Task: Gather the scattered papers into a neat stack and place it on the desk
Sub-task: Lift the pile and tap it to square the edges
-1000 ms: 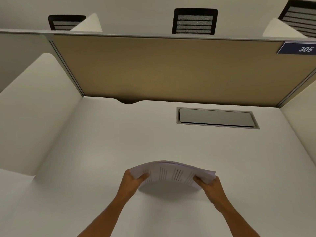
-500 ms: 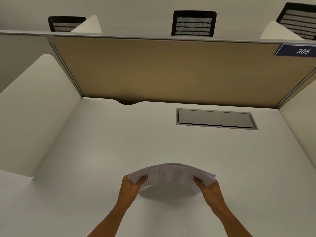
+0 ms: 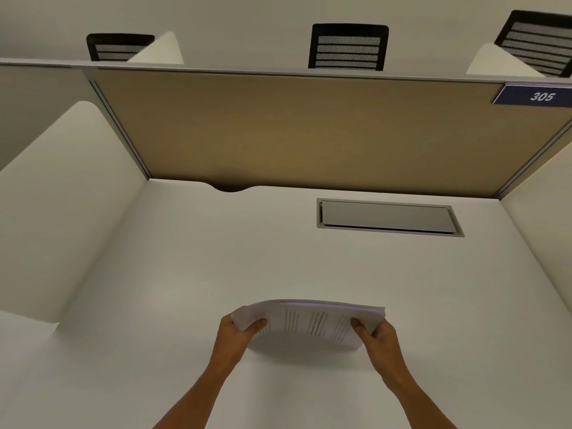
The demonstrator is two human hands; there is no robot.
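A stack of printed white papers (image 3: 309,323) is held a little above the white desk (image 3: 192,274), bowed upward in the middle, with its shadow on the desk below. My left hand (image 3: 235,335) grips the stack's left end, thumb on top. My right hand (image 3: 379,339) grips the right end the same way. The sheets' edges look roughly lined up. No other loose papers are in view.
A grey cable hatch (image 3: 388,217) is set into the desk at the back right. A tan partition (image 3: 294,128) closes the back and white side panels (image 3: 52,212) flank the desk. Black chair backs (image 3: 348,46) show beyond the partition.
The stack has tilted so its near face with the printed lines shows more, and both hands have shifted slightly lower in view. The grip is unchanged.
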